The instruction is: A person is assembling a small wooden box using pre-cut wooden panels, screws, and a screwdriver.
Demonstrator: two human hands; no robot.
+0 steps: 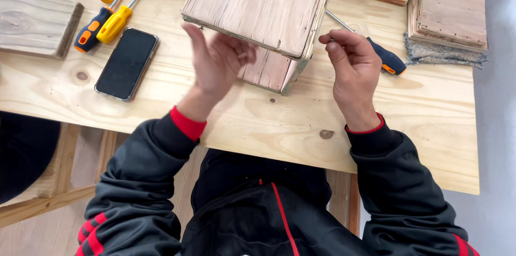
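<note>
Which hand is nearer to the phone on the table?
Left. The left hand is raised beside the wooden box, a short gap right of the phone. The right hand is farther right, past the box, by a screwdriver.

A pale, rough-grained wooden box (258, 6) is sitting tilted on the light wooden workbench (376, 127), its broad face turned upward and one corner pointing toward the bench's near edge.
</note>
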